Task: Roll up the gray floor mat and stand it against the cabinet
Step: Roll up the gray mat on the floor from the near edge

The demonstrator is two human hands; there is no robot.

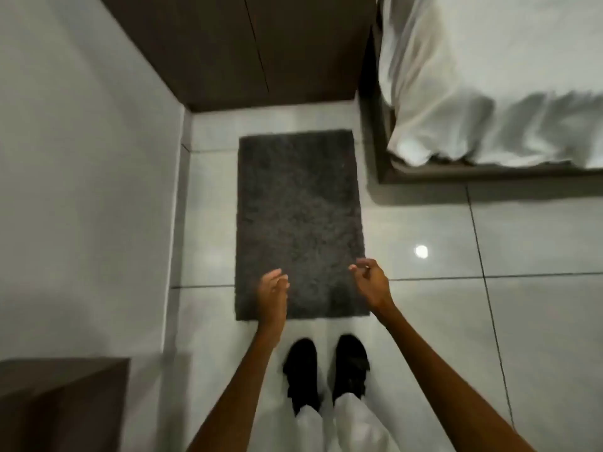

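The gray floor mat [298,210] is a shaggy dark rectangle lying flat and unrolled on the pale tiled floor, its long side running away from me. The brown cabinet [248,50] stands just beyond its far end. Both arms reach out above the mat's near end. My left hand [273,293] hovers over the near left corner, fingers loosely apart, holding nothing. Over the near right edge my right hand [372,282] hangs with fingers curled but empty. Neither hand appears to touch the mat.
A bed [489,93] with white bedding on a dark frame stands at the right. A white wall [81,158] runs along the left. A brown furniture corner [58,406] sits at the lower left. My black shoes [326,370] stand just short of the mat.
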